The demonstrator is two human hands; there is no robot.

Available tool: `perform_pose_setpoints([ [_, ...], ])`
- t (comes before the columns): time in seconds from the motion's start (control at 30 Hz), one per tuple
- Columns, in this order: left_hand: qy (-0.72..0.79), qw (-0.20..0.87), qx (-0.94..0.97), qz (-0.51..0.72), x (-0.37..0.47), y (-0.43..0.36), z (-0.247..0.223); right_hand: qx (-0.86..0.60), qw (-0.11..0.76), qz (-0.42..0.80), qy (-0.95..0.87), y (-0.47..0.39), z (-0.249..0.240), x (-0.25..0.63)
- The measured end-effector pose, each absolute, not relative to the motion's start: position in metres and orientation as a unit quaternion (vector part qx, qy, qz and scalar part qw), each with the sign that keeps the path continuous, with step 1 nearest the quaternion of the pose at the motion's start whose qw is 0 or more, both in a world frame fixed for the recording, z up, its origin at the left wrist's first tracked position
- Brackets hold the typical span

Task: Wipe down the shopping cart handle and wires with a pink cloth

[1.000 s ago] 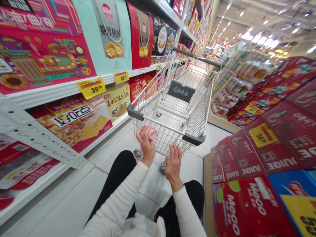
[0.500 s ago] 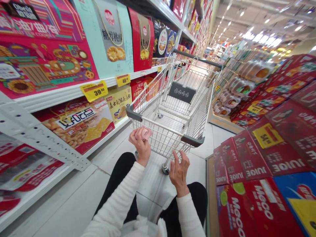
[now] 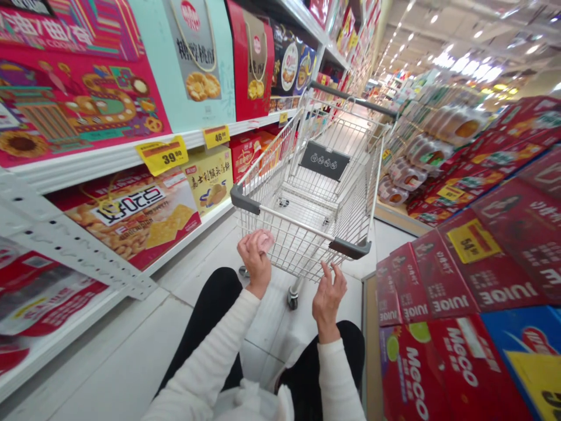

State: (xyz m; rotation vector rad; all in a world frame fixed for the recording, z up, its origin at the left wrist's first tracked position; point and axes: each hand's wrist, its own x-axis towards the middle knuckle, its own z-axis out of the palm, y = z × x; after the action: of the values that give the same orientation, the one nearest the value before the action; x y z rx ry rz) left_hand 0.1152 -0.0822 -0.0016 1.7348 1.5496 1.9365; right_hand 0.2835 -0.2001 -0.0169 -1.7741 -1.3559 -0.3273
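Note:
A metal shopping cart [image 3: 307,231] with grey corner bumpers stands in front of me, and no goods show inside it. My left hand [image 3: 255,257] is closed on a crumpled pink cloth [image 3: 265,240] beside the cart's near left side. Near the lower right of the basket, my right hand [image 3: 328,295] has its fingers apart and slightly bent, with nothing in it. Whether its fingertips touch the wire cannot be made out. A dark sign [image 3: 325,161] hangs inside the basket.
Shelves [image 3: 210,225] with boxed biscuits and yellow price tags run along the left. Stacked red juice cartons [image 3: 438,280] border the right, with bottle packs [image 3: 432,155] farther back. My bent knees flank the tiled floor [image 3: 260,318].
The cart has shifted slightly right in view. Both hands have moved a little to the right too, the left still holding the pink cloth.

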Motion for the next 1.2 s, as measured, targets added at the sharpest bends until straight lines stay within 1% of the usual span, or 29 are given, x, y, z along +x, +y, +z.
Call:
perform_pose_setpoints([
  [0.07, 0.495, 0.058, 0.591, 0.634, 0.125, -0.090, -0.004, -0.715, 0.427, -0.135, -0.536, -0.201, -0.016, 0.280],
  [0.13, 0.444, 0.068, 0.648, 0.615, 0.146, -0.108, -0.011, -0.717, 0.432, -0.137, -0.530, -0.201, -0.015, 0.277],
  [0.2, 0.374, 0.099, 0.716, 0.581, 0.168, -0.128, -0.021, -0.713, 0.435, -0.132, -0.534, -0.202, -0.014, 0.275],
  [0.27, 0.358, 0.129, 0.731, 0.567, 0.180, -0.138, -0.032, -0.707, 0.429, -0.120, -0.549, -0.203, -0.013, 0.276],
  [0.33, 0.398, 0.136, 0.692, 0.586, 0.175, -0.134, -0.039, -0.705, 0.418, -0.106, -0.564, -0.204, -0.012, 0.279],
  [0.43, 0.454, 0.127, 0.634, 0.613, 0.140, -0.103, -0.044, -0.702, 0.412, -0.095, -0.573, -0.204, -0.012, 0.280],
  [0.53, 0.542, 0.126, 0.539, 0.632, 0.103, -0.072, -0.039, -0.683, 0.441, -0.094, -0.575, -0.201, -0.014, 0.275],
  [0.6, 0.575, 0.131, 0.493, 0.639, 0.095, -0.065, -0.035, -0.673, 0.461, -0.091, -0.571, -0.199, -0.014, 0.269],
  [0.83, 0.513, 0.181, 0.576, 0.610, 0.138, -0.101, -0.045, -0.668, 0.466, -0.084, -0.574, -0.198, -0.013, 0.262],
  [0.93, 0.518, 0.191, 0.571, 0.608, 0.126, -0.096, -0.046, -0.669, 0.458, -0.093, -0.578, -0.199, -0.014, 0.266],
  [1.03, 0.545, 0.183, 0.528, 0.625, 0.093, -0.071, -0.042, -0.669, 0.451, -0.099, -0.582, -0.200, -0.014, 0.268],
  [1.2, 0.608, 0.185, 0.369, 0.678, 0.056, -0.032, -0.036, -0.672, 0.452, -0.101, -0.578, -0.202, -0.013, 0.264],
])
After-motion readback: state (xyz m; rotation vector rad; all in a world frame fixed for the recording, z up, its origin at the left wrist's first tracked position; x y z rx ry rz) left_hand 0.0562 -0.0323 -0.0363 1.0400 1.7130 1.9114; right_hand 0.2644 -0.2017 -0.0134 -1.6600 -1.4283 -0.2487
